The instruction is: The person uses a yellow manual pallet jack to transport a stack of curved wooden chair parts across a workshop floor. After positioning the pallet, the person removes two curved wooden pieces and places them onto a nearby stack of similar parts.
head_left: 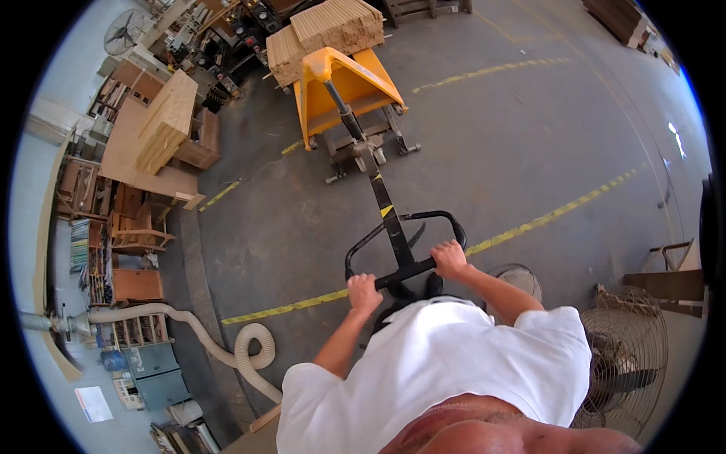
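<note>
Both hands wrapped on black loop handle [401,246]: left hand [364,292], right hand [450,258]. Yellow pallet jack [344,94], board stack [333,34] at 12 o'clock: likely heavy, rigid; grip handle ends.

White short-sleeve tee, bare forearms, no gloves.

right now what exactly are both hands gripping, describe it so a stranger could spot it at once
Start at the yellow pallet jack loaded with stacked wood boards on the grey concrete floor. A long black tiller bar runs back from it to a black loop handle. The left hand and right hand grip its crossbar; it is the only black loop here, unlike the round wire fans nearby.
</note>
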Available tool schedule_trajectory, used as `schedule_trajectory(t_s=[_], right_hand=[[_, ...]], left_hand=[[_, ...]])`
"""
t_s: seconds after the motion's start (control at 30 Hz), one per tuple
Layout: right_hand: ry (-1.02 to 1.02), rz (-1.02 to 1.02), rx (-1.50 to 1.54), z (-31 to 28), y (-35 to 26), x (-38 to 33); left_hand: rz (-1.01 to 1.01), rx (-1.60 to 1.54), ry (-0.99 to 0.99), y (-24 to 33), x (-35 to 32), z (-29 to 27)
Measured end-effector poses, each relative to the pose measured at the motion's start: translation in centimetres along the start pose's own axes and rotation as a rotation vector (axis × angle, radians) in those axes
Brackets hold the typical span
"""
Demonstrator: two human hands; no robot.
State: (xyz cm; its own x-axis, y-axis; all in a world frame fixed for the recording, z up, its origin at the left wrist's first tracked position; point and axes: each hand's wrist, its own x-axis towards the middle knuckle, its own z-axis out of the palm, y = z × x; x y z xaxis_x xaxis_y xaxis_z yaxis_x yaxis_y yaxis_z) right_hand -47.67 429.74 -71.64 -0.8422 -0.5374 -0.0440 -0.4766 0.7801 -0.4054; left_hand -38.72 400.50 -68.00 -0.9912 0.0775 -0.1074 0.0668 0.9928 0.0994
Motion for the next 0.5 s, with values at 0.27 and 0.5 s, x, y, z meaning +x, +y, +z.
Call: schedule_trajectory(t_s=[0.27, 0.5], right_hand=[[0.394, -0.088, 0.032, -16.4, 0.6, 14.8], [0.161, 0.001, 0.001, 0.3, -0.3, 0.0]], left_hand=[[-0.012, -0.029, 0.211, -1.0, 14.8, -19.0], [-0.027, 0.012, 0.006, 0.2, 1.3, -2.8]])
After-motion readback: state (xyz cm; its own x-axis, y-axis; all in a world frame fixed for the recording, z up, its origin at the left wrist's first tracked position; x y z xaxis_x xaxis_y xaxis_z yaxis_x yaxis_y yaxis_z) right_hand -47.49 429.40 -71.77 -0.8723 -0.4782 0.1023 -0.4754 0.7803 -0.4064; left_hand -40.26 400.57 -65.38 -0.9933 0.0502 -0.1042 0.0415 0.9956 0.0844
